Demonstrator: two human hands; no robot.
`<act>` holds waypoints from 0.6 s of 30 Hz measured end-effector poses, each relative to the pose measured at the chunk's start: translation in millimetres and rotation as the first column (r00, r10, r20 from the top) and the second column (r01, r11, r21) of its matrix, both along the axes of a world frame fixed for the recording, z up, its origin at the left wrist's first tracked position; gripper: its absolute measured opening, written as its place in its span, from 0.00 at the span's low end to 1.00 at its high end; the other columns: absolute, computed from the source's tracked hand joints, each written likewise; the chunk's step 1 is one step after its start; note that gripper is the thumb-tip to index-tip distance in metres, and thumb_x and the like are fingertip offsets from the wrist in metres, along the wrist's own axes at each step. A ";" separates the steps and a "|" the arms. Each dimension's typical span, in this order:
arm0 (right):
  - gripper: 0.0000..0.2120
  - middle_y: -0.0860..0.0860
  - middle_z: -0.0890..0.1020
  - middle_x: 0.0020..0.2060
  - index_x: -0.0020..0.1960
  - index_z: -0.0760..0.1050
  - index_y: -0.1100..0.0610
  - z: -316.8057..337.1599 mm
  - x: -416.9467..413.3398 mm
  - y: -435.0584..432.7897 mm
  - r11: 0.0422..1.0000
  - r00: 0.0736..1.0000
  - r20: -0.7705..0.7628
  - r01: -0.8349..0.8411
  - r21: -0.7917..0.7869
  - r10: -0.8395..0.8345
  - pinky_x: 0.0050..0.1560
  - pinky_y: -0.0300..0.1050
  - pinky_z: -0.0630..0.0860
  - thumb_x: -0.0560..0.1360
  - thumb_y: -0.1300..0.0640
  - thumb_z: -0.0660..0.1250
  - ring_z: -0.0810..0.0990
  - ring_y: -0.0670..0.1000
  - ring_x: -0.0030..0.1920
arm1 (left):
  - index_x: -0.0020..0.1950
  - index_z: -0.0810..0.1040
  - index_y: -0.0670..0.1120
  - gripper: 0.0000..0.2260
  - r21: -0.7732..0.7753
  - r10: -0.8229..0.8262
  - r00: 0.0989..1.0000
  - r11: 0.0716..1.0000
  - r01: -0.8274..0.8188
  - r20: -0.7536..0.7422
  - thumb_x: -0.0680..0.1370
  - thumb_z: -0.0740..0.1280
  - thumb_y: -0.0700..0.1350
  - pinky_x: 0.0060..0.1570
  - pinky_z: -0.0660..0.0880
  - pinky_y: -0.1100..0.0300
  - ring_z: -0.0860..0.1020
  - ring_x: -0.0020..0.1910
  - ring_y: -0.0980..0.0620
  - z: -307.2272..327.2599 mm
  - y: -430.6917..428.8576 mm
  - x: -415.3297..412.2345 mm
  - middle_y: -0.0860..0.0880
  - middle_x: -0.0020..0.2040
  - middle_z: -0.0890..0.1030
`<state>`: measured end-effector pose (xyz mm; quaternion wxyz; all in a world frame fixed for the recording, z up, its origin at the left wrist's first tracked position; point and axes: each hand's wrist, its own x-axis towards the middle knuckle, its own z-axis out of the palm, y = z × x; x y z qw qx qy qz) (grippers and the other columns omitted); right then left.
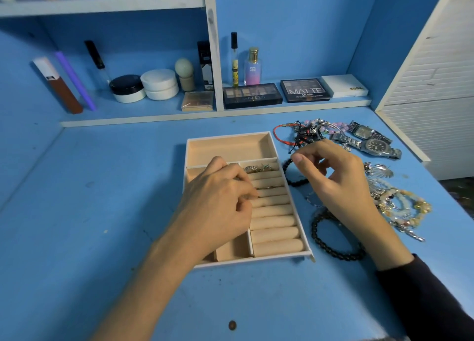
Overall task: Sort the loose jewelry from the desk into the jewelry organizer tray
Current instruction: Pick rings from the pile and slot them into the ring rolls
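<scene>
Head view: the jewelry organizer tray (232, 145) is set at the middle of the blue desk (89, 212), and the left hand (220, 199) is held over its near half. The fingers of that hand are curled with their tips down on the ring rolls (275, 222). Something small and metallic glints at the fingertips, but whether it is pinched cannot be told. The right hand (338, 179) is raised just right of the tray with its fingers loosely curled, and nothing is seen held in it.

Two black bead bracelets are counted on the desk, one (295, 179) beside the tray under the right hand, the other (333, 240) nearer, by the right wrist. Two metal watches (374, 140) are laid side by side at the far right. A tangle of cord and bead bracelets (307, 131) is piled just left of them, and a heap of pale bead bracelets (402, 207) lies right of the right hand.

Inside the tray, at least three rings are seen, all in the roll section: two (256, 168) at the far row and one (268, 187) a few rows nearer.
</scene>
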<state>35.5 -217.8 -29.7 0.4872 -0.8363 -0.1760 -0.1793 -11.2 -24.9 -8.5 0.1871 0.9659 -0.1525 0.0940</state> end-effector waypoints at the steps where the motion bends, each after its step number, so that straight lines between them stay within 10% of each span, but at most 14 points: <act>1: 0.07 0.55 0.76 0.33 0.41 0.78 0.57 0.4 0.1 -1.4 1.000 1.000 -0.007 0.008 0.010 -0.008 0.38 0.50 0.70 0.74 0.55 0.65 0.73 0.51 0.36 | 0.49 0.83 0.52 0.13 -0.022 0.008 1.000 1.000 -0.009 -0.022 0.72 0.62 0.40 0.48 0.70 0.62 0.66 0.49 0.58 0.6 -1.8 1.4 0.59 0.46 0.77; 8: 0.04 0.54 0.80 0.37 0.42 0.79 0.53 13.6 12.8 -36.7 0.990 0.985 -0.117 0.137 0.046 -0.131 0.34 0.36 0.69 0.76 0.55 0.66 0.73 0.45 0.34 | 0.52 0.81 0.54 0.11 -0.197 -0.028 1.000 0.980 0.028 0.004 0.75 0.62 0.42 0.51 0.69 0.61 0.68 0.50 0.58 7.8 -35.7 19.7 0.59 0.46 0.76; 18: 0.03 0.50 0.81 0.38 0.41 0.80 0.52 30.0 28.7 -93.6 0.881 0.959 -0.247 0.007 -0.474 -0.141 0.41 0.41 0.72 0.72 0.59 0.69 0.77 0.47 0.39 | 0.56 0.80 0.50 0.14 -0.230 -0.145 0.989 0.962 0.145 0.018 0.76 0.60 0.37 0.53 0.61 0.66 0.69 0.53 0.51 -7.6 -101.9 54.6 0.50 0.52 0.78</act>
